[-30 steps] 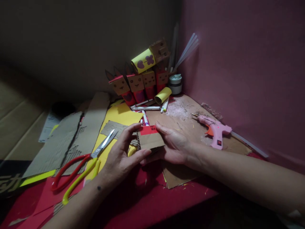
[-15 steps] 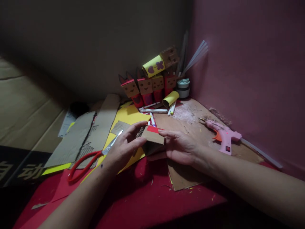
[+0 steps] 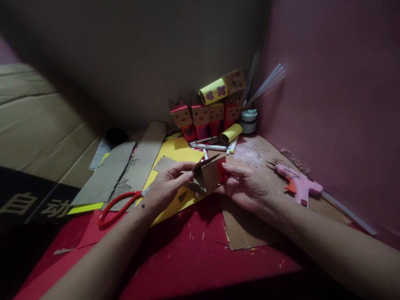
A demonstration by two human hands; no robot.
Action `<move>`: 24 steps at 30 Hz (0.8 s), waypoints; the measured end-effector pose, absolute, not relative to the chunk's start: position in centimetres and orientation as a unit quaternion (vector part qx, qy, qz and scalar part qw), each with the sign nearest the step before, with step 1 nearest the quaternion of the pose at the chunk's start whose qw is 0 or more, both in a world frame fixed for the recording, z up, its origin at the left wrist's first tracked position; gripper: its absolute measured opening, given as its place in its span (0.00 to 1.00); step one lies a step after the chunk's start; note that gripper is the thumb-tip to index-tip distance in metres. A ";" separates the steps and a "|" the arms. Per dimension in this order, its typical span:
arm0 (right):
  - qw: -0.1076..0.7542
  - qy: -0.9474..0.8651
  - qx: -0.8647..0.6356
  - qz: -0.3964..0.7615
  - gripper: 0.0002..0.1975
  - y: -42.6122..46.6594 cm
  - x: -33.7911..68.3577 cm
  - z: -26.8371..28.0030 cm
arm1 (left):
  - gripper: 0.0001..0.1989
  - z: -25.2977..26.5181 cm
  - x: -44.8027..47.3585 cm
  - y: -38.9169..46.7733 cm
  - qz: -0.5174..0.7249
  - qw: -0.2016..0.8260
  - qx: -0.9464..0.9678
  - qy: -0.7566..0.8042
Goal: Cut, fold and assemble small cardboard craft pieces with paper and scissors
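Between my hands, above the table, is a small folded cardboard box with a red patch on its right side and an open left end. My left hand pinches a flap at that open end between thumb and fingers. On the other side, my right hand grips the red part, thumb on top and fingers below. Red-handled scissors lie by my left wrist, their blades mostly hidden behind it. Yellow paper spreads under and behind my left hand.
Cardboard figures with drawn faces stand at the back, a yellow tube figure lying on them. Markers lie in front. A pink glue gun rests at right. Cardboard sheets lie left, and a lidded jar stands in the corner.
The cardboard box has been turned: its red patch now faces right and its open end faces left. Both hands still hold it. The view has shifted slightly left.
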State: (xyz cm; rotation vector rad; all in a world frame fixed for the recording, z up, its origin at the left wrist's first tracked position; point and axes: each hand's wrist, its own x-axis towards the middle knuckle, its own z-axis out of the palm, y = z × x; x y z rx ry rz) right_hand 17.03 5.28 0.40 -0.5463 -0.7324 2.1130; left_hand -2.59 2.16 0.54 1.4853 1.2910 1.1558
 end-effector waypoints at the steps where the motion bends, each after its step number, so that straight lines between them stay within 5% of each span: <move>1: 0.397 -0.281 -0.212 0.848 0.06 5.3 17.0 0.5 | 0.12 0.7 -2.5 2.1 0.453 0.410 0.600 0.516; 6: 0.387 -0.259 -0.261 0.846 0.13 5.7 17.1 0.7 | 0.10 1.3 -3.4 2.4 0.464 0.300 0.627 0.549; 8: 0.406 -0.281 -0.300 0.816 0.06 5.8 17.2 0.7 | 0.13 1.5 -4.8 2.9 0.453 0.198 0.644 0.583; 11: 0.419 -0.358 -0.293 0.781 0.12 5.9 17.4 0.9 | 0.17 1.2 -7.0 3.9 0.361 0.049 0.708 0.605; 18: 0.482 -0.342 -0.369 0.717 0.08 7.3 17.5 1.1 | 0.23 -1.3 -6.8 4.4 0.227 0.070 0.823 0.516; 24: 0.554 -0.240 -0.392 0.694 0.10 8.0 17.5 0.3 | 0.19 -0.7 -4.7 2.5 0.203 0.045 0.848 0.488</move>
